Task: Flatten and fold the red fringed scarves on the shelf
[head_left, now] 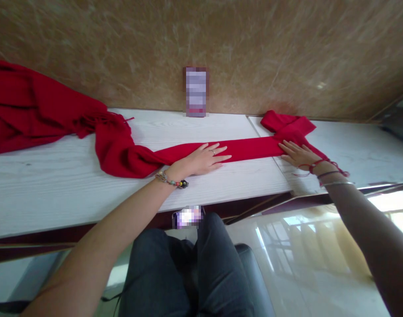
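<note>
A long red scarf (250,149) lies across the white wood-grain table, its middle stretch flattened into a narrow band. My left hand (206,159) rests flat on this band, fingers stretched toward the right. Farther right, my right hand (298,154) lies with fingers spread on the scarf, just below a part that crosses over itself. Left of my left hand the scarf is bunched and wavy. Both hands are open and press on the cloth without gripping it.
At the far left sits a bigger heap of red cloth (29,105) with fringe. A phone-like object (196,92), blurred out, leans against the brown marbled wall (122,53). The white table (56,189) has seams near my right hand. Another blurred device (188,217) is near my knees.
</note>
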`<state>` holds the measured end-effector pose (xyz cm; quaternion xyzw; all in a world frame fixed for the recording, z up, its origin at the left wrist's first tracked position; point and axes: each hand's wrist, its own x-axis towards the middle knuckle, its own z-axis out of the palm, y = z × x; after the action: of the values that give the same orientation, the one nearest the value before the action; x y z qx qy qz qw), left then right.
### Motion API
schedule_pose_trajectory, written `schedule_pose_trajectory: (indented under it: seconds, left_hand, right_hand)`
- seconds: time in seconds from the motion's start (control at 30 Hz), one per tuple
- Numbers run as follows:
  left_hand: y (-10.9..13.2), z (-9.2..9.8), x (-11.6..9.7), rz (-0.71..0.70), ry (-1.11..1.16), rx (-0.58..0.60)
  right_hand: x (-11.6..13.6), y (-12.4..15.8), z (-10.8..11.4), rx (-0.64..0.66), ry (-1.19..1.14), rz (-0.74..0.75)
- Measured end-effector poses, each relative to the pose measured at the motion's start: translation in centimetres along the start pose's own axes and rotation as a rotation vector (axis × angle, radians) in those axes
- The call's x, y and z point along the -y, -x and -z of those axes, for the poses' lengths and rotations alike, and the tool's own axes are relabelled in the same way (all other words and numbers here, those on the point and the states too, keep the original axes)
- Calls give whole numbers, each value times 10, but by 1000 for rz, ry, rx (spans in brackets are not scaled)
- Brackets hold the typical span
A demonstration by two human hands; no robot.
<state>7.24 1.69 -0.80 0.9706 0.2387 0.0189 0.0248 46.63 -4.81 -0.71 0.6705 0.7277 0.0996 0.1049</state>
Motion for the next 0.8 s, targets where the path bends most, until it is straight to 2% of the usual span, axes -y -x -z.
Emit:
schedule_pose_trajectory:
  seconds: [0.1,0.2,0.33,0.47,0.57,0.67,0.8]
  left_hand:
    - [-1,-1,0,1,19,-13]
    - [-1,1,-1,6,51,-57]
    - [0,3,-2,3,52,-101]
    - [1,2,-2,9,32,-74]
    - [1,3,-3,30,34,-41]
    - [2,5,-4,50,46,-4]
    - [2,5,-2,36,59,27]
  right_hand:
    - [-21,3,-2,-65,75,84]
    - [-28,4,0,-132,139,142]
    - [-22,6,7,-170,227,98]
    - [-8,6,12,-187,307,51]
    - [-3,6,19,-146,324,0]
    - [-4,5,27,-78,323,-68]
    - [-13,8,34,-97,313,-146]
